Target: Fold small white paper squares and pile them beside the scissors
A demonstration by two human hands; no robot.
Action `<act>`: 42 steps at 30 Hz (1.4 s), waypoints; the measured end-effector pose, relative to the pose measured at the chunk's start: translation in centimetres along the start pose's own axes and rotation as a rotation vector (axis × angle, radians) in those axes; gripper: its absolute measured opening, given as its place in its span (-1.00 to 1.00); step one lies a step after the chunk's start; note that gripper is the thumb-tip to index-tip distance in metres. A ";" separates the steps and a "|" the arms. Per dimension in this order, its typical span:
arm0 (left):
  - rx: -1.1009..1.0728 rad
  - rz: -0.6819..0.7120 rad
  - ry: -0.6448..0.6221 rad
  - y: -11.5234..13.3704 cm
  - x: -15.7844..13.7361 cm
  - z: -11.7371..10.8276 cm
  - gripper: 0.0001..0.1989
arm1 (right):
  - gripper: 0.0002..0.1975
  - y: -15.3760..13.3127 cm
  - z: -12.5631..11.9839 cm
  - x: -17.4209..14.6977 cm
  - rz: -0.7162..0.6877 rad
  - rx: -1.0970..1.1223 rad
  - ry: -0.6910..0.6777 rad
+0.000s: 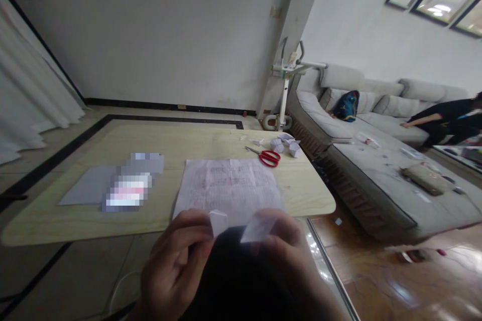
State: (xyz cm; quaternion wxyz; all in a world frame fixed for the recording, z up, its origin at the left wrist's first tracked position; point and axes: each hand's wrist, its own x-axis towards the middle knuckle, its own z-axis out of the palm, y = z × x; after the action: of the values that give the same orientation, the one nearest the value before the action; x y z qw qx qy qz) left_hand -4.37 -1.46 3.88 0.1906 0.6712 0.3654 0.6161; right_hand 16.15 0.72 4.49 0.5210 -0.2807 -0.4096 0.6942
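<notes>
Between the thumb and fingers of my left hand is a small folded piece of white paper. My right hand pinches another small piece of white paper, slightly blurred. The two pieces are apart, with a gap between them. Both hands are at the table's near edge, just in front of a large creased sheet with writing. Red-handled scissors lie at that sheet's far right corner, their blades pointing left.
Several folded paper shapes and small scraps lie at the back right of the wooden table. White paper and a pixelated object are on the left. A grey sofa stands right, with a seated person.
</notes>
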 end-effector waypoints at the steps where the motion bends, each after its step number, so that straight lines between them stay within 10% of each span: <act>1: -0.002 0.003 -0.003 0.0 0.1 0.0 -0.65 | -0.67 -0.1 0.1 0.0 0.032 0.032 -0.005; 18: 0.061 -0.023 -0.059 0.6 0.8 0.3 -0.69 | -0.68 0.1 0.4 0.4 0.196 0.077 0.020; 42: 0.096 -0.027 -0.274 1.2 1.7 1.9 -0.80 | -0.81 -0.8 0.7 0.4 -0.106 -0.552 0.100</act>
State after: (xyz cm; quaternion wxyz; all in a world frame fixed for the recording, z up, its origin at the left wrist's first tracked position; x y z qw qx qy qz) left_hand -2.32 -0.65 5.58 0.2144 0.7524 0.3741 0.4980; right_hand 15.80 1.03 5.55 0.4801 -0.4239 -0.5712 0.5134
